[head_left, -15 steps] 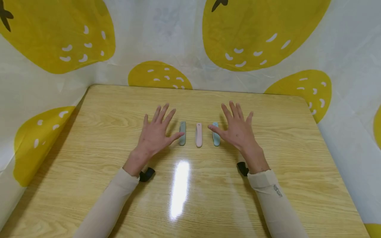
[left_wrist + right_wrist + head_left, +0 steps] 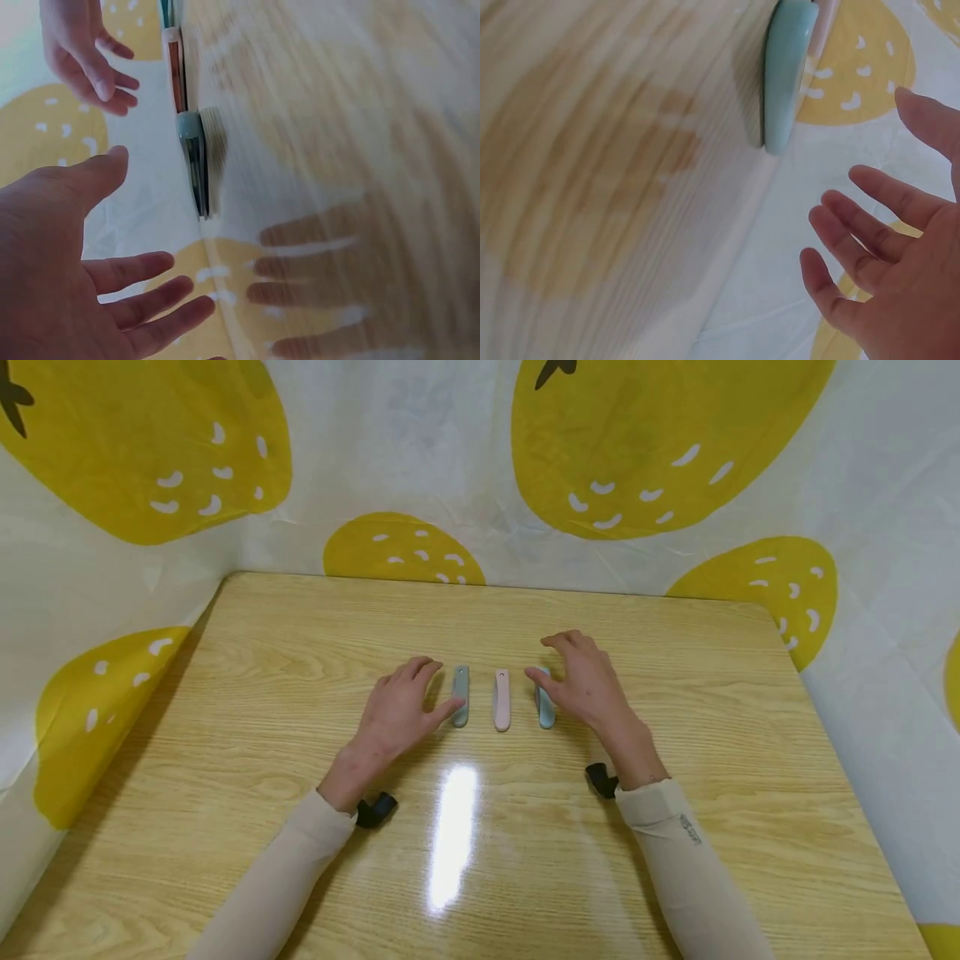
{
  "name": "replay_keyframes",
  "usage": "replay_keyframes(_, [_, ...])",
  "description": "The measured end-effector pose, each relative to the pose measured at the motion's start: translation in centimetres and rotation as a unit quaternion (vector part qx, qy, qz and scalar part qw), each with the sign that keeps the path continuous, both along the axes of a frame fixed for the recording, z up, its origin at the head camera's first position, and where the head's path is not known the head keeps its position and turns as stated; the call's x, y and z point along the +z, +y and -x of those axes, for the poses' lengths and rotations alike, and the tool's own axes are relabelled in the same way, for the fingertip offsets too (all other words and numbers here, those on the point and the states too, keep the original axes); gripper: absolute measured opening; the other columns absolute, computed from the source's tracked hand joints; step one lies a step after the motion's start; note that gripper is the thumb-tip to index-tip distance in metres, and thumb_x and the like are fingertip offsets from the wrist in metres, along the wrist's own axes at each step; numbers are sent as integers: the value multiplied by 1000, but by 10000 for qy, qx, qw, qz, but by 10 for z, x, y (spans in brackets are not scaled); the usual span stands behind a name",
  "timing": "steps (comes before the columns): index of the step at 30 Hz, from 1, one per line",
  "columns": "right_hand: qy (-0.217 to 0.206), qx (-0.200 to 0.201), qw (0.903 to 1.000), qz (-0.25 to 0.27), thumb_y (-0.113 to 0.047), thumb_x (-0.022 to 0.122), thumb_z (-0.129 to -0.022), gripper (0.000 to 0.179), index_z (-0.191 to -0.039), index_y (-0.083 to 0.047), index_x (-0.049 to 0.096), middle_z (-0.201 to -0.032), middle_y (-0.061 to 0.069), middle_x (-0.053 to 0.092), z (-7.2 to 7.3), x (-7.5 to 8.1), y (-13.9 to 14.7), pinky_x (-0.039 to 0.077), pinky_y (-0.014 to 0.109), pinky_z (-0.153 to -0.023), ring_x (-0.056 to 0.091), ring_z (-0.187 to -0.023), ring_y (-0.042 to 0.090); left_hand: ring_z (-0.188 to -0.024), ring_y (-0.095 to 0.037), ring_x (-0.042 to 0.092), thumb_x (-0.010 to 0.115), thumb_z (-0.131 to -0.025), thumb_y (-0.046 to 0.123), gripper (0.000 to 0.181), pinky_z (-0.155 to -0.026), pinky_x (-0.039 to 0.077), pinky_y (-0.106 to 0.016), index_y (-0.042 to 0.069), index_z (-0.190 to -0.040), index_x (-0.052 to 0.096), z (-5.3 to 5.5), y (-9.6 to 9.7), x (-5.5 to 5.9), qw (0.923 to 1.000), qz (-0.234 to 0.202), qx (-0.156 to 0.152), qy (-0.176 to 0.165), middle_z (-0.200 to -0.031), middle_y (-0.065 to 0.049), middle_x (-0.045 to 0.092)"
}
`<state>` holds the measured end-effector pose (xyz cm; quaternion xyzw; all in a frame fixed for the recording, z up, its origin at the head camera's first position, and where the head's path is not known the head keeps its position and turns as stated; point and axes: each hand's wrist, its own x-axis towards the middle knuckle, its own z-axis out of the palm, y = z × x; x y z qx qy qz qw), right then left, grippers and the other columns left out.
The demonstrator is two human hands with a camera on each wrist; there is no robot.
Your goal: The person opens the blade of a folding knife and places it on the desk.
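Three slim folding knives lie side by side on the wooden table, each pointing away from me: a grey-green folding knife [image 2: 462, 683], a pink folding knife [image 2: 502, 702] and a light blue folding knife [image 2: 547, 713]. My left hand [image 2: 393, 712] hovers left of the grey-green one, its thumb overlapping that handle in the head view. Over on the right, my right hand [image 2: 591, 687] hangs beside the light blue knife, the thumb crossing its upper part in view. Both hands hold nothing, with fingers loosely bent. The left wrist view shows space between the left fingers [image 2: 161, 311] and the grey-green knife [image 2: 193, 150].
A white cloth [image 2: 420, 452] printed with yellow fruit stands behind the table [image 2: 300, 627] and along its sides. Black wrist mounts [image 2: 377, 810] sit under both wrists. A bright light reflection falls on the tabletop in front of the knives.
Both hands have gone from flat, spread fingers to bent, relaxed ones and have come lower. The right hand has shifted slightly inward. The knives have not moved.
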<state>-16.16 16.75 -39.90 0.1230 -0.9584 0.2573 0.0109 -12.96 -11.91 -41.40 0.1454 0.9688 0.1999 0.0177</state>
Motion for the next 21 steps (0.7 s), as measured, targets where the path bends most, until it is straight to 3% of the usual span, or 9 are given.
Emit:
replay_keyframes(7, [-332, 97, 9993, 115, -39, 70, -100, 55, -143, -5, 60, -141, 18, 59, 2, 2, -11, 39, 63, -113, 52, -134, 41, -131, -35, 60, 69, -96, 56, 70, -108, 50, -56, 4, -142, 59, -2, 2, 0, 9999, -13, 85, -146, -143, -15, 59])
replay_keyframes(21, [-428, 351, 9983, 170, -35, 71, -100, 50, -139, -5, 64, -141, 16, 60, 7, 4, -26, 43, 62, -111, 56, -130, 39, -125, -33, 61, 72, -93, 59, 71, -106, 50, -53, 5, -137, 62, -4, 3, -2, 9991, -126, 208, -348, -135, -12, 62])
